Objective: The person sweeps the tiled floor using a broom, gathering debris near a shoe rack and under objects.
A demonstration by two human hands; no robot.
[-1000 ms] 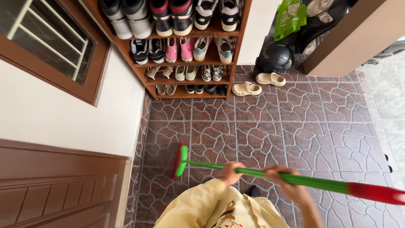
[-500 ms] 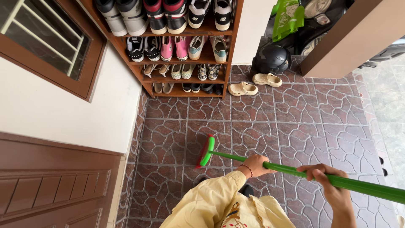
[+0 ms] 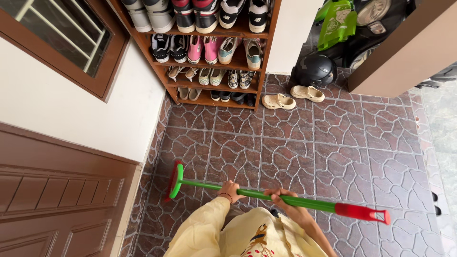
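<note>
Here, left hand (image 3: 231,191) and right hand (image 3: 282,199) both gripping green broom (image 3: 266,195) handle, fingers wrapped tight. Broom head lying on brown tiled floor (image 3: 333,162) near wall (image 3: 71,119), shoe rack (image 3: 209,52) standing beyond.

The person wears a loose, pale yellow garment (image 3: 228,235) that fills the bottom centre of the head view. Its fabric looks soft and lightly creased. A long sleeve (image 3: 202,227) of the same yellow covers the left arm down to the wrist. On the front, at about 6 o'clock, sits a printed picture (image 3: 259,238) in dark blue, orange and red. A thin, dark beaded bracelet (image 3: 224,195) circles the left wrist, just below the left hand (image 3: 232,190). The right forearm is uncovered up to the right hand (image 3: 284,201).
</note>
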